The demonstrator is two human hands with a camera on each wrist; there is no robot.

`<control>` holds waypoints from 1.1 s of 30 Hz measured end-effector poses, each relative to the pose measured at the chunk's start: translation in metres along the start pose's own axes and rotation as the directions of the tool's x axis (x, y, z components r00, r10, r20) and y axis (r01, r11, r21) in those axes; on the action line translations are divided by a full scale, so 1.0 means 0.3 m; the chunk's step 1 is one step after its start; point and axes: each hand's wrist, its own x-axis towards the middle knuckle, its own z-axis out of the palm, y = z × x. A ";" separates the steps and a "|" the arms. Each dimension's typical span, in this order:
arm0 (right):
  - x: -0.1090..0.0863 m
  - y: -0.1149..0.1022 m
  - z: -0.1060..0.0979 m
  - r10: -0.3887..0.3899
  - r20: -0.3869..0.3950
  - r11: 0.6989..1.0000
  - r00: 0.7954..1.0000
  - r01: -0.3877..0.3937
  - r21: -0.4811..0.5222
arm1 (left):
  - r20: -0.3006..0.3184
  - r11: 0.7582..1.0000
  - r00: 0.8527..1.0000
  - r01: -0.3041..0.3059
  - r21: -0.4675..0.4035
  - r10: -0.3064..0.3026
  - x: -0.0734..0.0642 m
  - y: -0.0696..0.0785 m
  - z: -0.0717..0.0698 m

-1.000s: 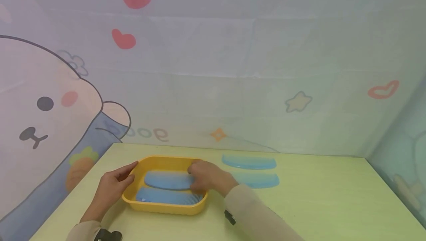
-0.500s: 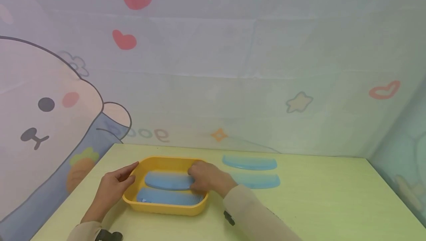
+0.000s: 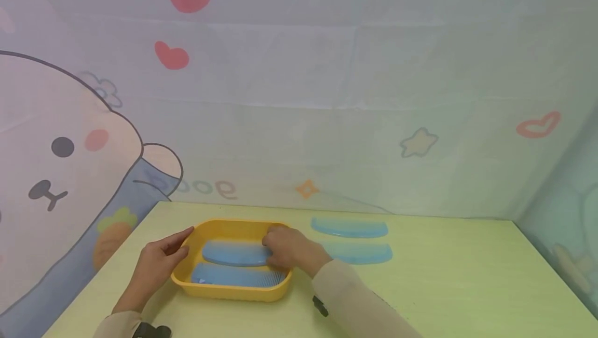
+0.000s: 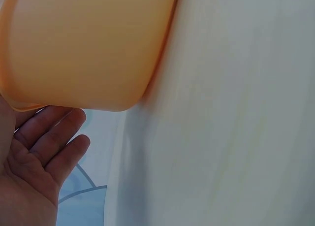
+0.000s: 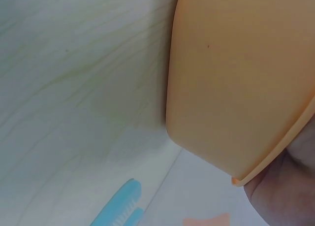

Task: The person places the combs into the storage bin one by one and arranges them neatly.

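Observation:
A yellow plastic basket [image 3: 233, 292] stands on the table in the head view. In it lie two blue combs, a curved-back comb [image 3: 233, 254] at the back and a straighter comb [image 3: 233, 275] in front. My left hand [image 3: 156, 262] holds the basket's left rim, with its thumb at the inner edge. The left wrist view shows that hand's other fingers [image 4: 61, 137] outside the wall. Over the right rim reaches my right hand [image 3: 287, 247], gripping the right end of the back comb. Its fingertips are partly hidden, and the wall blocks them in the right wrist view.
Right of the basket, two more light blue combs lie on the table: a far comb [image 3: 350, 228] and a nearer comb [image 3: 364, 253], partly behind my right forearm. A printed cloth [image 3: 299, 94] hangs along the table's back edge.

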 end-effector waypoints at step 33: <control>-0.146 0.094 -0.010 -0.073 -0.330 0.900 0.941 0.205 0.385 | 0.003 1.000 1.000 -0.010 0.003 0.010 0.002 -0.002 0.005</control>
